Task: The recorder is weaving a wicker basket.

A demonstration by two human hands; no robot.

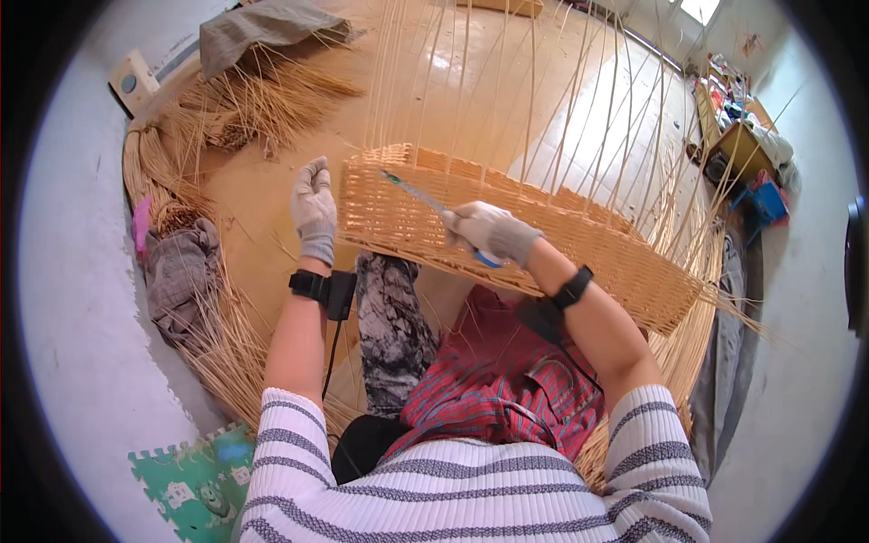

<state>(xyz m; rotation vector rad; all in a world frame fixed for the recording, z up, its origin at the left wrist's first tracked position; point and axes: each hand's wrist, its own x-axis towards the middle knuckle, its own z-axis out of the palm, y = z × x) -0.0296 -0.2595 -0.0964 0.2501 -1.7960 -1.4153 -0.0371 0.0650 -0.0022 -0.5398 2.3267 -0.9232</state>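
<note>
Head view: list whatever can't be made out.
All in the head view:
Tool: grip mostly covered by the right hand.
Basket: inside bottom hidden by its near side.
Left hand: curled fingers hide whether they pinch anything.
Straw: partly covered by grey cloth.
Clutter, far right: too small to identify.

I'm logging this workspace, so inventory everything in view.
Long woven basket: one, tan, centre
Thin bladed tool: one, silvery and blue, in front of basket
Slender loose strands: many, tan, left and right
Crumpled cloths: at least two, grey, left
Flat interlocking mat: one, green, lower left
Plaid cloth: one, red, lap
Cluttered wooden table: one, brown, upper right
Striped top: one, white-grey, bottom
Left gloved hand: one, white, beside basket
Right gloved hand: one, white, holding tool
</note>
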